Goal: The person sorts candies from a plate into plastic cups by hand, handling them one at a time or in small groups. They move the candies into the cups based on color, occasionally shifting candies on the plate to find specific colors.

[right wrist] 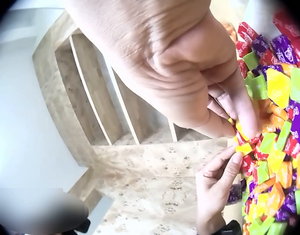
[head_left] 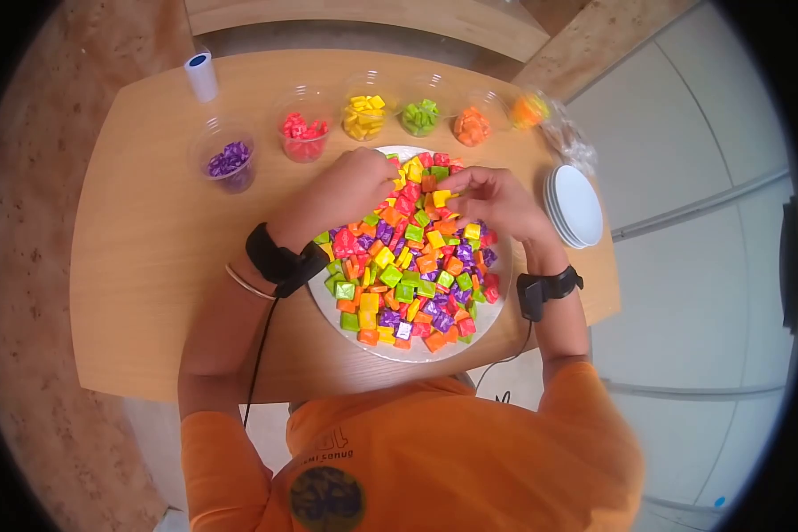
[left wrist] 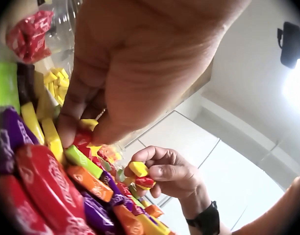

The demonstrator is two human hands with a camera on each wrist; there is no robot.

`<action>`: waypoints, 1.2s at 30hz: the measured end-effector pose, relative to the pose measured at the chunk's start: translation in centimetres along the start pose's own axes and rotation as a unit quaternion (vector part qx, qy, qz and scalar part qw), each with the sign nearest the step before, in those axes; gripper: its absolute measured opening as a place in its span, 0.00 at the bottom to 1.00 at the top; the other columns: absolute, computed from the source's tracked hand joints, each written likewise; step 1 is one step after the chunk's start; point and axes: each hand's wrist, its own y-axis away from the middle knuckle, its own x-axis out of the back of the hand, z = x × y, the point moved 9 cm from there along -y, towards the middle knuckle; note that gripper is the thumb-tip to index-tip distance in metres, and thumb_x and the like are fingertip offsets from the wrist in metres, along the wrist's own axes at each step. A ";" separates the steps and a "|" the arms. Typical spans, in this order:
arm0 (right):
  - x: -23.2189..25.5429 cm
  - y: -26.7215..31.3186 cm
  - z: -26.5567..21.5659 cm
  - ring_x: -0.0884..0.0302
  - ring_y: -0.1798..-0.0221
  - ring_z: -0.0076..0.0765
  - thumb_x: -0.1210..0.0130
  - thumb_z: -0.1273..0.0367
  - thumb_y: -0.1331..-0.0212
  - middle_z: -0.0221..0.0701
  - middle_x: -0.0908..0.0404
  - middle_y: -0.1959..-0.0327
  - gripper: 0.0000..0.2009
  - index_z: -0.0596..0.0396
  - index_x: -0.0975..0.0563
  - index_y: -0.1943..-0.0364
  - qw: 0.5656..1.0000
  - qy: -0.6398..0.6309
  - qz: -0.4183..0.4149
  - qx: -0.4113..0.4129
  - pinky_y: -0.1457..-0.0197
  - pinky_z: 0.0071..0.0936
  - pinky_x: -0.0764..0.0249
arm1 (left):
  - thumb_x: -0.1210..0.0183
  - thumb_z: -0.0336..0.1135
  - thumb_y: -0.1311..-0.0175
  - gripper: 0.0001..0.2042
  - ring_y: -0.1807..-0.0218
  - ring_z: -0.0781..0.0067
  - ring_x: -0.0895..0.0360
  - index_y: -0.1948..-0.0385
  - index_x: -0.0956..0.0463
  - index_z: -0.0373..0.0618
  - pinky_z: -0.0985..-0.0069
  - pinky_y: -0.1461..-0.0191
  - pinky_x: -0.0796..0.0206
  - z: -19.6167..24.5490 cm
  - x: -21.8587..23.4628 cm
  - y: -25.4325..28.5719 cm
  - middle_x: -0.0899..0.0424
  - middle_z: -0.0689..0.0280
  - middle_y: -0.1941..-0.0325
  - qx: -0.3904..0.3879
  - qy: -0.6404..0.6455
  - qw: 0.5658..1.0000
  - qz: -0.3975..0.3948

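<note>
A heap of wrapped candies [head_left: 408,266] in red, yellow, green, orange and purple covers a round silver board [head_left: 346,328]. At its far left edge my left hand [head_left: 363,184] reaches in, thumb and forefinger pinching a yellow candy [right wrist: 244,148]. Opposite, over the far right of the heap, my right hand [head_left: 503,204] holds another yellow candy [left wrist: 138,169] between thumb and fingers. A red candy [left wrist: 145,181] shows just below it, against the same fingers. Both hands are close together.
Behind the board stand clear cups of purple [head_left: 229,160], red [head_left: 304,133], yellow [head_left: 364,117], green [head_left: 420,116] and orange candies [head_left: 473,127]. White plates [head_left: 579,206] are stacked at the right, near a clear plastic bag [head_left: 569,142]. A white cylinder [head_left: 202,78] stands far left.
</note>
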 end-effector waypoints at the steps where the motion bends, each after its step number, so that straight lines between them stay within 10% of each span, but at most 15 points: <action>1: 0.2 0.1 0.2 0.15 0.57 0.24 0.38 0.78 0.36 0.33 0.15 0.52 0.15 0.65 0.21 0.45 0.999 -0.042 0.000 -0.010 0.54 0.21 0.14 | 0.39 0.30 0.38 0.08 0.66 0.50 0.17 0.63 0.18 0.34 0.57 0.60 0.28 0.5 0.9 0.0 0.17 0.49 0.70 -0.018 0.006 0.999 0.037; 7: 1.8 0.4 2.7 0.15 0.55 0.24 0.37 0.76 0.35 0.31 0.15 0.55 0.14 0.63 0.20 0.46 0.994 -0.096 0.030 -0.041 0.54 0.21 0.14 | 0.37 0.32 0.35 0.09 0.81 0.79 0.30 0.61 0.17 0.34 0.73 0.75 0.40 0.0 1.1 0.1 0.23 0.61 0.82 0.073 0.136 0.988 0.004; 20: 2.8 2.5 2.4 0.16 0.56 0.23 0.36 0.77 0.36 0.32 0.15 0.54 0.13 0.63 0.20 0.48 0.997 -0.022 0.067 -0.018 0.57 0.21 0.15 | 0.38 0.30 0.30 0.09 0.72 0.87 0.24 0.56 0.18 0.32 0.81 0.68 0.32 -0.9 0.8 0.2 0.17 0.68 0.74 0.115 0.155 0.981 0.001; 28: 3.6 3.2 1.2 0.16 0.62 0.22 0.33 0.75 0.37 0.30 0.14 0.60 0.12 0.63 0.19 0.52 0.997 -0.005 0.076 0.016 0.61 0.20 0.16 | 0.38 0.30 0.33 0.09 0.68 0.86 0.20 0.59 0.16 0.31 0.83 0.65 0.28 -1.6 1.8 0.5 0.14 0.70 0.70 0.168 0.380 0.908 0.047; 36: 3.8 2.9 1.5 0.19 0.66 0.17 0.33 0.74 0.37 0.28 0.14 0.61 0.11 0.63 0.18 0.53 0.995 0.056 0.087 0.014 0.65 0.17 0.20 | 0.38 0.30 0.30 0.11 0.69 0.88 0.23 0.52 0.18 0.32 0.86 0.65 0.31 -1.9 2.3 0.6 0.16 0.72 0.69 0.174 0.289 0.940 0.060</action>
